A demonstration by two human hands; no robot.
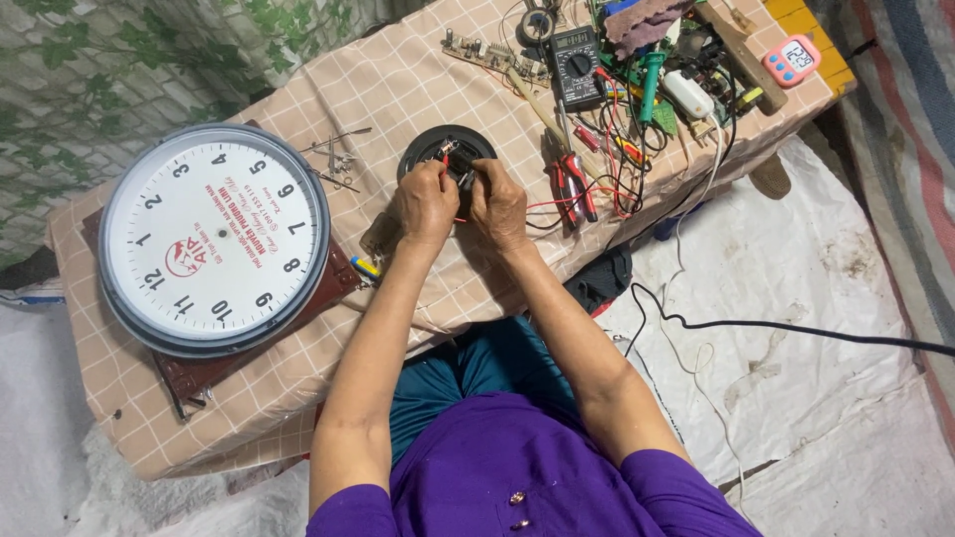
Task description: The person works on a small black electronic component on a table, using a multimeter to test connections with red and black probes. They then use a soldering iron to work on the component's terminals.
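Both my hands meet over a small round black part (447,151) lying on the checked tablecloth (398,80). My left hand (425,202) pinches a thin red-tipped wire or probe at the part's middle. Beside it, my right hand (498,204) holds another small piece against the part's right side; what it grips is mostly hidden by the fingers. A thin red wire (557,202) runs off to the right from under my right hand.
A large white wall clock (214,239) lies face up at the left on a dark board. Tweezers (338,159), red pliers (575,184), a black multimeter (577,62), circuit boards, tangled wires and a pink timer (792,60) crowd the table's far right. A black cable (796,328) crosses the white floor sheet.
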